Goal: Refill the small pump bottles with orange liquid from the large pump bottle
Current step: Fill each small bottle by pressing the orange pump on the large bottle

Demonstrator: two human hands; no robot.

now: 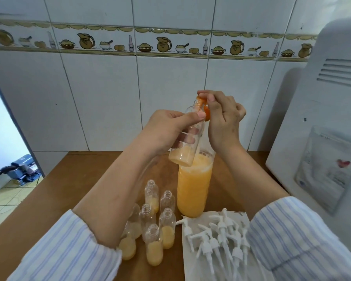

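My left hand grips a small clear bottle, tilted, with a little pale orange liquid at its bottom. It hangs in the air above the large bottle of orange liquid, which stands on the wooden table. My right hand pinches the orange pump head, whose nozzle sits in the small bottle's mouth. Several small open bottles, each partly filled, stand in a cluster left of the large bottle.
Several white pump tops lie on a white sheet at the table's front right. A white appliance stands at the right edge. A tiled wall rises behind the table.
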